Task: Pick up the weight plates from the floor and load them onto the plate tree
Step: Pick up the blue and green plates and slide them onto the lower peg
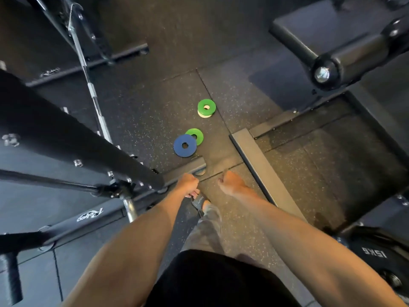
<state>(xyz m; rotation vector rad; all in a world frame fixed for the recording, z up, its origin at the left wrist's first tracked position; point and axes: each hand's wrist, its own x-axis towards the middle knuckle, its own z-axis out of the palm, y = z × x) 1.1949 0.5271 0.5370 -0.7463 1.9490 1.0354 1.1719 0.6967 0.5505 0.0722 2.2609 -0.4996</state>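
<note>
Small weight plates lie on the speckled rubber floor ahead of me. A blue plate point(185, 145) lies flat, overlapping a green plate point(195, 135) behind it. Farther off, another green plate point(206, 106) sits on top of a white plate point(204, 115). My left hand point(188, 182) and my right hand point(230, 182) hang below the blue plate with fingers loosely curled, holding nothing. A black 15 kg plate point(374, 253) sits on a peg at the lower right; the plate tree itself I cannot make out.
A black rack upright point(73, 138) and its floor foot point(188, 168) stand at my left, with a chrome bar point(93, 91) leaning there. A grey floor strip point(261, 167) edges a platform on the right. A padded roller point(345, 63) juts in at upper right. My sandalled foot point(200, 201) stands below my hands.
</note>
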